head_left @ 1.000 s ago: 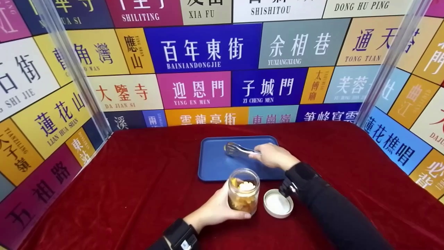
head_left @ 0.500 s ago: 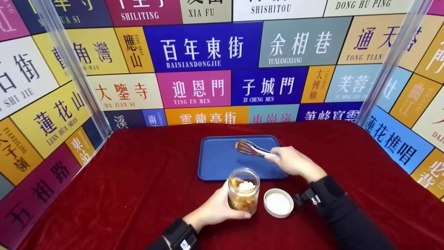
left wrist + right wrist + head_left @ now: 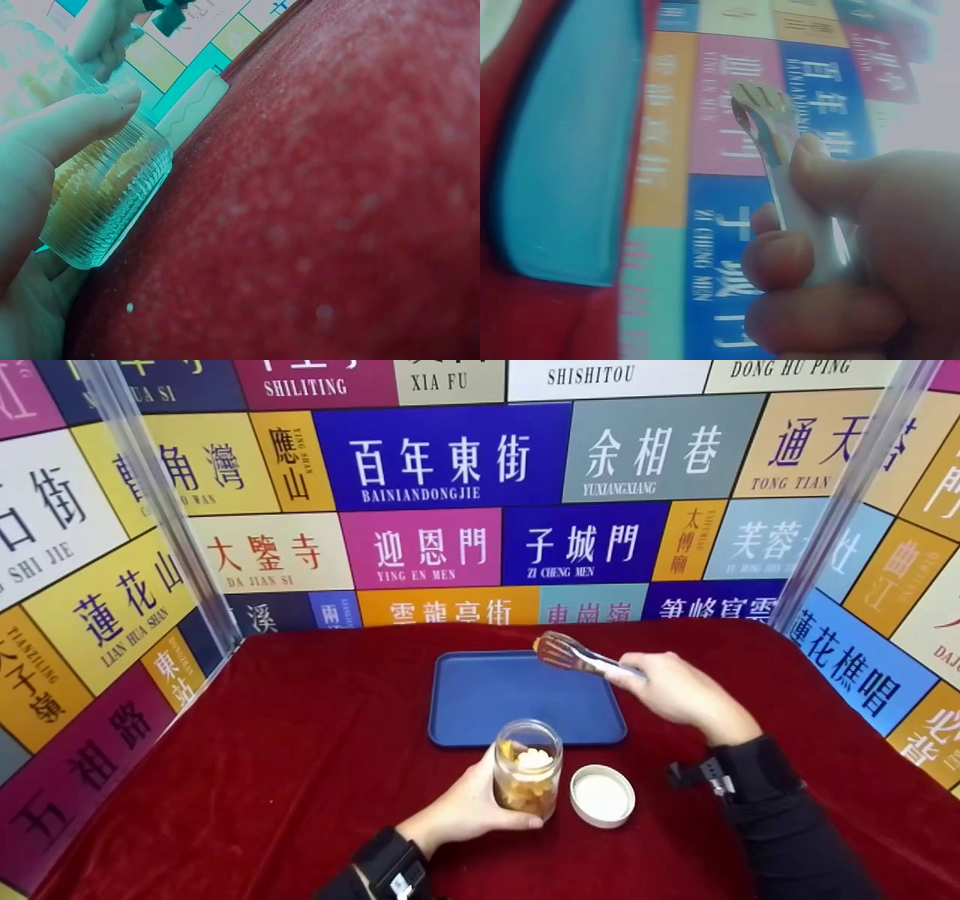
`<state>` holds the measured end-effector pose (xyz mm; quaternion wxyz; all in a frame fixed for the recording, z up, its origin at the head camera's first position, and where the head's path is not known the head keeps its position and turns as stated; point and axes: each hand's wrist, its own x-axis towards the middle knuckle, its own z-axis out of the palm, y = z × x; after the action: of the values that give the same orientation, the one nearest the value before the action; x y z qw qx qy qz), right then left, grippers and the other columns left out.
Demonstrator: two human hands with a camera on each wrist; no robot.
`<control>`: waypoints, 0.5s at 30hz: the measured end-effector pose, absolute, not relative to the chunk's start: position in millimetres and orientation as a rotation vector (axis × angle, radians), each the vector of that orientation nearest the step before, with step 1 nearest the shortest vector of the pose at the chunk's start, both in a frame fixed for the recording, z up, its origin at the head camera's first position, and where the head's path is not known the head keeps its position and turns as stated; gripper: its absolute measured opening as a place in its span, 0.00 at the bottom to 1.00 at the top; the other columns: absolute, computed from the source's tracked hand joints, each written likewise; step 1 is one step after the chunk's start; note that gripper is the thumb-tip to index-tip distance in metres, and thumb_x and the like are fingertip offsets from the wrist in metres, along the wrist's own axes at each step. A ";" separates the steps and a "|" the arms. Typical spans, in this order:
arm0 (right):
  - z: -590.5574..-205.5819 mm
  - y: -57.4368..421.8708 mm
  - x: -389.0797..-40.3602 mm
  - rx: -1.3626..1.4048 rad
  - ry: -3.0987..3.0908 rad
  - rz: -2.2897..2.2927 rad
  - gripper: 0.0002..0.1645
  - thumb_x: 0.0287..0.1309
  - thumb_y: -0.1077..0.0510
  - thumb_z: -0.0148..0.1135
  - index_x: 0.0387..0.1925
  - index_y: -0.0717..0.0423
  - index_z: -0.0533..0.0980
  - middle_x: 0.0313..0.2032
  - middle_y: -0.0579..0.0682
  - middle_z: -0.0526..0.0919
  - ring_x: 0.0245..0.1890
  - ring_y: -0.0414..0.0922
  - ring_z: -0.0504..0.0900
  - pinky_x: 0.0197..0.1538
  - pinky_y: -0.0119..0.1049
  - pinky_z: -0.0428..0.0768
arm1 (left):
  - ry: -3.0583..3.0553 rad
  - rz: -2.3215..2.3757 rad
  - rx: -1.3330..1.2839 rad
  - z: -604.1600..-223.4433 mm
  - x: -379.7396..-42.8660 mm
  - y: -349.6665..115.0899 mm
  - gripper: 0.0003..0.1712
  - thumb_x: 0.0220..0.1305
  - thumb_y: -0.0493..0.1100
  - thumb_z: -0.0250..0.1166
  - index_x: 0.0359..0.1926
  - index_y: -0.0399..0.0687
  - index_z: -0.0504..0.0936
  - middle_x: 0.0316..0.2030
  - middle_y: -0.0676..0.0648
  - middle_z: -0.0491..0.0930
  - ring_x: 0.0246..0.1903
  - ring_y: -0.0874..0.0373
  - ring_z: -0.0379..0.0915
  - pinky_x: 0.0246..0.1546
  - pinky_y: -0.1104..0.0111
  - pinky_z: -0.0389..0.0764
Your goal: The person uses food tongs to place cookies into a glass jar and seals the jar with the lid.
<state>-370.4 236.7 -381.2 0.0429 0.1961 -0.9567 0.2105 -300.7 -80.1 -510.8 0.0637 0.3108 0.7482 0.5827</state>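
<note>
My left hand [image 3: 461, 814] wraps round a clear glass jar [image 3: 529, 795] standing on the red cloth. Inside the jar are yellow-brown pieces, with a pale piece on top; its mouth is uncovered. In the left wrist view, my thumb lies across the ribbed glass [image 3: 124, 187]. My right hand [image 3: 679, 690] grips metal tongs [image 3: 574, 652], held up over the tray's far right corner. The slotted heads of the tongs [image 3: 769, 105] lie close together in the right wrist view. An orange tint shows at their tip in the head view.
A blue tray [image 3: 487, 709] lies just beyond the jar. The round whitish lid [image 3: 602, 797] rests on the red cloth [image 3: 285, 765] to the jar's right. Walls covered in colourful street-name panels [image 3: 442, 457] stand behind and at both sides, with clear posts [image 3: 840, 502] at the corners.
My right hand has lifted the tongs from over the middle of the tray, moving them right and away towards its far corner. The left hand and jar have stayed put.
</note>
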 end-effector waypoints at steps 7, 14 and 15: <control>-353.1 243.2 -347.7 0.699 -2.895 0.558 0.15 0.78 0.41 0.60 0.41 0.45 0.82 0.25 0.41 0.71 0.28 0.43 0.71 0.35 0.42 0.69 | 2.266 1.753 0.927 -510.2 -300.3 -81.1 0.62 0.49 0.44 0.87 0.79 0.54 0.60 0.63 0.59 0.80 0.65 0.60 0.75 0.73 0.62 0.69; -332.4 244.9 -325.1 0.844 -2.875 0.545 0.14 0.78 0.42 0.60 0.35 0.42 0.77 0.22 0.38 0.67 0.22 0.38 0.68 0.31 0.36 0.68 | 2.270 1.749 0.930 -509.5 -299.6 -80.2 0.63 0.49 0.45 0.87 0.80 0.55 0.59 0.63 0.59 0.80 0.65 0.61 0.75 0.73 0.62 0.68; -330.2 244.4 -322.2 0.860 -2.871 0.546 0.15 0.78 0.41 0.60 0.35 0.42 0.77 0.22 0.38 0.67 0.22 0.38 0.67 0.30 0.36 0.67 | 2.273 1.747 0.929 -509.6 -299.6 -80.2 0.63 0.49 0.45 0.88 0.80 0.55 0.59 0.63 0.59 0.80 0.65 0.61 0.75 0.73 0.62 0.68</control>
<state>-322.2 244.4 -330.2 0.0477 0.2819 -0.9414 0.1790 -299.6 -80.2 -509.6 0.0639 0.3077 0.7527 0.5785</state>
